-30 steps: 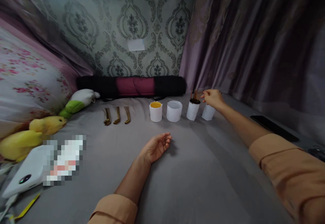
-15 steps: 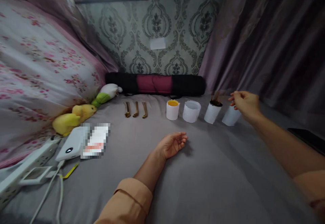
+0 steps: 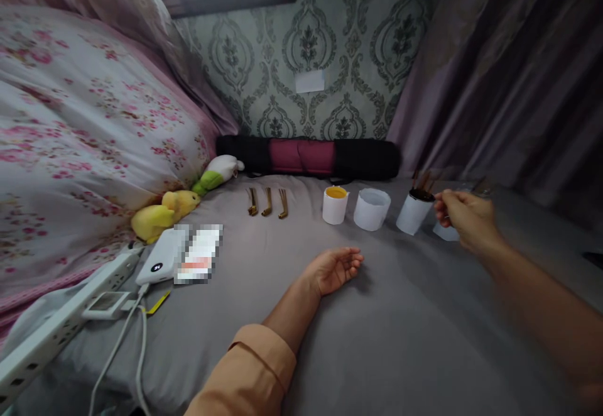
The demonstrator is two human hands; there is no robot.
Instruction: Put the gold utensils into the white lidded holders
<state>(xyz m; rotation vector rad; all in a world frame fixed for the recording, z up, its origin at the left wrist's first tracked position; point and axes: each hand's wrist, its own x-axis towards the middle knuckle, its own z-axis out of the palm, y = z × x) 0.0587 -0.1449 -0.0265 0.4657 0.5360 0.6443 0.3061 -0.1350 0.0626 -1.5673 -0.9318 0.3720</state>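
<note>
Four white paper cups stand in a row on the grey sheet (image 3: 386,328): one with yellow filling (image 3: 335,206), an empty one (image 3: 372,209), one with brown sticks (image 3: 414,211), and a fourth (image 3: 445,234) mostly hidden behind my right hand. My right hand (image 3: 464,218) hovers over that fourth cup, just right of the stick cup, fingers pinched together; what they pinch is blurred. My left hand (image 3: 336,269) lies palm up on the sheet in front of the cups, fingers loosely curled, holding nothing. Three bent golden pieces (image 3: 268,202) lie left of the cups.
A black and maroon roll (image 3: 308,157) lies against the patterned wall. Yellow (image 3: 162,215) and green-white (image 3: 219,171) plush toys sit beside a floral pillow (image 3: 85,133). A white power bank (image 3: 159,264), a power strip (image 3: 56,325) and cables lie at left. Curtains hang at right.
My right hand has drawn back from above the stick cup toward the rightmost cup, now covering most of it. The view has swung left. My left hand stays still.
</note>
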